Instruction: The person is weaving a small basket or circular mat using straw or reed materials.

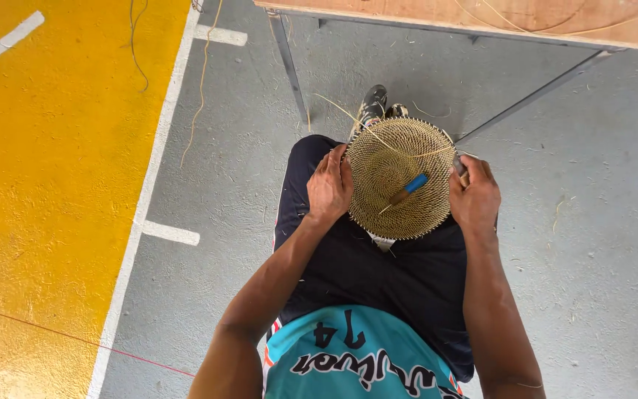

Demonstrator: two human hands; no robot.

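A round, shallow woven basket [385, 159] of tan coiled fibre rests on my lap, over black shorts. My left hand [328, 185] grips its left rim and my right hand [474, 196] grips its right rim. Inside the basket lies a small tool with a blue handle [410, 186] and a thin point. Loose straw strands [378, 134] stick out from the basket's top edge and cross its upper part.
A wooden table [555, 18] on grey metal legs [289, 66] stands just ahead of my knees. My shoe [372, 105] shows under it. The floor is grey concrete with white lines and a yellow area [46, 185] at left. Thin strands lie on the floor.
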